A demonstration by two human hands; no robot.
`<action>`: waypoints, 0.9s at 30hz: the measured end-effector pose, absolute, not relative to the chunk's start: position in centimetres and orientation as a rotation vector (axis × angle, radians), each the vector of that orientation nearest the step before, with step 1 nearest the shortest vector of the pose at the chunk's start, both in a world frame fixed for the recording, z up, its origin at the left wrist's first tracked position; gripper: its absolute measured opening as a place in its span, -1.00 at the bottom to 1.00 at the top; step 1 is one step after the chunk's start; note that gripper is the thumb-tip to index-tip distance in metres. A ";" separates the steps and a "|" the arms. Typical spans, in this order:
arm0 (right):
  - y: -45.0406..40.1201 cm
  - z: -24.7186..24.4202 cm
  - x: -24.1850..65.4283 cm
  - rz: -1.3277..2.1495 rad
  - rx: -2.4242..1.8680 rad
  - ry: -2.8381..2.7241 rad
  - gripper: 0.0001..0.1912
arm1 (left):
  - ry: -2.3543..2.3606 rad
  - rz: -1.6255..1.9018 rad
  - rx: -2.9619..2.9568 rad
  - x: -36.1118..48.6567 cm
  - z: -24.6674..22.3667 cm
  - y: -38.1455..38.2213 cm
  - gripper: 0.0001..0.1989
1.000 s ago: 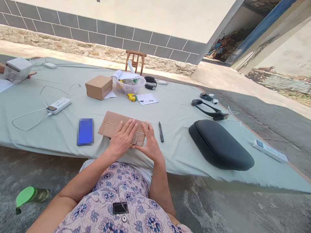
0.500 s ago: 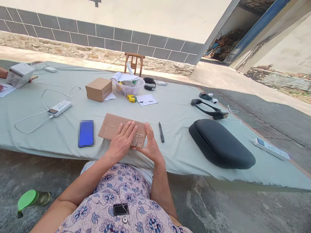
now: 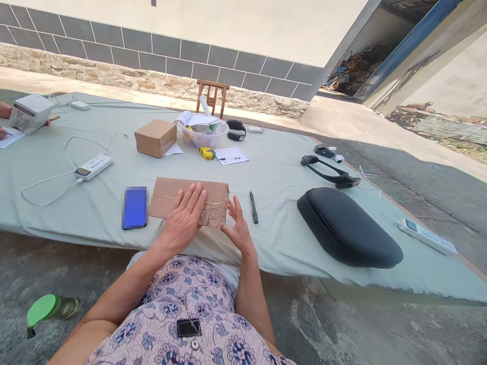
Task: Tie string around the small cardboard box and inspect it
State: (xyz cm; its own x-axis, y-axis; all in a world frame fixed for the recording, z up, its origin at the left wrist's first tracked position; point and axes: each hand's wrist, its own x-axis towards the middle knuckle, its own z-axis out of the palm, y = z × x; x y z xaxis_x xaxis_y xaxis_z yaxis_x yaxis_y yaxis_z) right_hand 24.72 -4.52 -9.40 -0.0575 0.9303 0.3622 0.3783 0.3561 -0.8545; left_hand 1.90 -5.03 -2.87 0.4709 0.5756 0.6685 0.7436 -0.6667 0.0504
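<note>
A flat brown cardboard piece with a dark line drawing at its lower right lies on the cloth in front of me. My left hand rests flat on top of it, fingers stretched and side by side. At its right end, my right hand has its fingers and thumb spread, close to the edge; whether the thumb touches the corner I cannot tell. To the right of that hand lies a black pen. A blue pixelated rectangle lies just left of the cardboard.
On the cloth-covered table stand a cardboard box, a plastic basket and a yellow tape measure. A black case and headset lie right. A power bank trails cable; another person's hand touches a white box.
The cardboard has turned slightly and shifted a little left under my left hand. My right hand has opened away from its right end.
</note>
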 end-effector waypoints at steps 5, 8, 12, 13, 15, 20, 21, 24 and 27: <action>-5.6 -7.5 25.1 0.301 -1.003 -1.504 -0.10 | -1.185 -1.444 -2.772 1.2 -2.5 -5.1 -0.15; -6.4 -5.8 25.0 0.129 -0.985 -1.528 -0.19 | -1.293 -1.709 -3.015 0.8 -2.9 -4.4 -0.19; -6.4 -4.4 24.2 0.059 -1.016 -1.605 -0.26 | -1.364 -1.908 -3.146 0.1 -3.6 -2.8 -0.16; -6.3 -4.3 23.9 0.045 -1.020 -1.616 -0.27 | -1.372 -1.947 -3.149 -0.1 -3.8 -2.4 -0.16; -6.2 -4.1 23.5 0.025 -1.021 -1.638 -0.27 | -1.384 -2.021 -3.141 -0.5 -3.9 -2.0 -0.19; -7.3 -3.4 23.5 0.060 -0.972 -1.733 -0.12 | -1.300 -2.036 -3.285 -1.2 -3.5 -2.1 -0.36; -7.6 -3.2 23.7 0.088 -0.964 -1.760 -0.06 | -1.265 -2.003 -3.343 -1.3 -3.3 -2.2 -0.39; -8.4 -2.8 24.2 0.161 -0.984 -1.823 0.01 | -1.209 -1.932 -3.464 -1.7 -3.0 -2.4 -0.42; -8.5 -2.9 24.5 0.195 -1.069 -1.827 0.00 | -1.269 -1.941 -3.481 -2.0 -3.1 -2.2 -0.40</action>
